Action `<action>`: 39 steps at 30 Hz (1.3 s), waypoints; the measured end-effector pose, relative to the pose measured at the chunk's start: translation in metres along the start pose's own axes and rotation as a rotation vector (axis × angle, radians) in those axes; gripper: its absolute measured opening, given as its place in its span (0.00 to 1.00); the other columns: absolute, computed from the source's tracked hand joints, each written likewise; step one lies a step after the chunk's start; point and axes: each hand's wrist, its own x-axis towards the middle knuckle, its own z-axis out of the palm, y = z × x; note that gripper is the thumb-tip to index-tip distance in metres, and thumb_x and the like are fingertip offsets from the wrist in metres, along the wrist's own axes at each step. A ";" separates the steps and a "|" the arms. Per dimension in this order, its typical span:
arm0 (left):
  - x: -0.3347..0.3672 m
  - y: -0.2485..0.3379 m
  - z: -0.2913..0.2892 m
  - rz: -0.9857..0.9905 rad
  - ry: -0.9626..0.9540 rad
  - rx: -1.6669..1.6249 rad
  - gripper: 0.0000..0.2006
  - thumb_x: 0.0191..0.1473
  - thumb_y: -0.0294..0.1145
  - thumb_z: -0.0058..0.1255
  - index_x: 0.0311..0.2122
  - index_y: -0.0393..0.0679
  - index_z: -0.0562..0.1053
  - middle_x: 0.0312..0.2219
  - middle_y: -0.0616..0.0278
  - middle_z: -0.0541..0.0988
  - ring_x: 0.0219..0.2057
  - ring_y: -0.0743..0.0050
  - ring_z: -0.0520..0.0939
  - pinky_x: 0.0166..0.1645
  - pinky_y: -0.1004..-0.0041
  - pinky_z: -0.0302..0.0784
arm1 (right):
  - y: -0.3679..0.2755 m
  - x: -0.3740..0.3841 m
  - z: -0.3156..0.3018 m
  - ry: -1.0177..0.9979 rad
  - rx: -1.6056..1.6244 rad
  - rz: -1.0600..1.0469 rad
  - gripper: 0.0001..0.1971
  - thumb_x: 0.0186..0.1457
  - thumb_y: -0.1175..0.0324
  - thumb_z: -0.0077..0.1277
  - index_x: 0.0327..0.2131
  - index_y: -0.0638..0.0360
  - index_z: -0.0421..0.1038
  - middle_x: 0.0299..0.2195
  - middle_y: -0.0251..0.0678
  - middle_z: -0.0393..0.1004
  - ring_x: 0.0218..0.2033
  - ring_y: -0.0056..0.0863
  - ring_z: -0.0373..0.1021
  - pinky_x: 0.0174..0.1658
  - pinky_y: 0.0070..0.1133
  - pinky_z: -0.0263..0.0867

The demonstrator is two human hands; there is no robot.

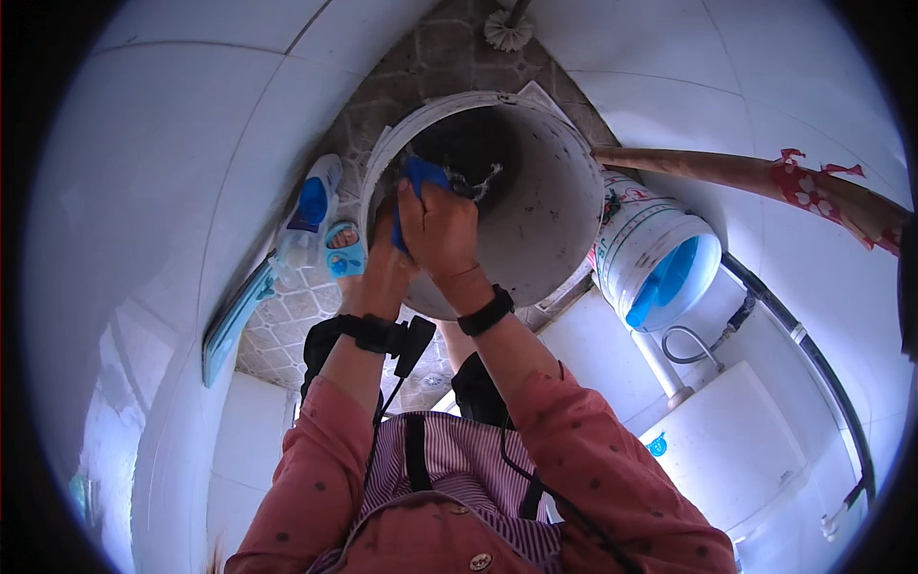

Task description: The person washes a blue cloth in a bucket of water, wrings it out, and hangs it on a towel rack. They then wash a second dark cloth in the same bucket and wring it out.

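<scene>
Both my hands are closed around a bunched blue cloth [424, 173] over the mouth of a large pale bucket [550, 206]. My right hand [445, 228] grips it from above and the right. My left hand [387, 234] is on the cloth's left side, its fingers partly hidden behind the right hand. Beside the cloth, clear streaks that look like water [481, 182] show against the bucket's dark inside. The bucket's inner wall has dark specks.
Right of the bucket is a smaller white pail [703, 251] with a blue scoop [665, 284] in it. A wooden pole [708, 167] slants from the right. A white tank [732, 450] is at lower right. A white-and-blue bottle [314, 196] and my blue slipper [345, 258] are at left.
</scene>
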 end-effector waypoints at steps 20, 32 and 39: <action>-0.024 0.015 0.025 0.599 -0.174 1.029 0.32 0.60 0.36 0.48 0.66 0.44 0.50 0.65 0.51 0.53 0.63 0.44 0.59 0.62 0.55 0.60 | 0.175 0.049 0.044 -0.584 -0.779 0.077 0.19 0.51 0.53 0.50 0.37 0.57 0.76 0.39 0.46 0.77 0.41 0.43 0.73 0.47 0.37 0.67; -0.013 0.011 0.035 0.453 0.118 0.855 0.34 0.62 0.56 0.39 0.62 0.38 0.56 0.56 0.48 0.66 0.57 0.60 0.69 0.59 0.68 0.64 | 0.050 0.022 -0.053 -0.287 0.572 0.812 0.12 0.57 0.65 0.53 0.43 0.57 0.71 0.32 0.31 0.73 0.33 0.20 0.73 0.29 0.19 0.69; -0.025 0.022 0.025 0.014 -0.094 0.363 0.27 0.60 0.53 0.44 0.57 0.45 0.65 0.50 0.59 0.72 0.48 0.68 0.76 0.53 0.70 0.70 | -0.039 -0.025 -0.089 -0.680 0.999 0.509 0.08 0.56 0.67 0.54 0.35 0.62 0.72 0.26 0.34 0.74 0.25 0.25 0.73 0.26 0.20 0.67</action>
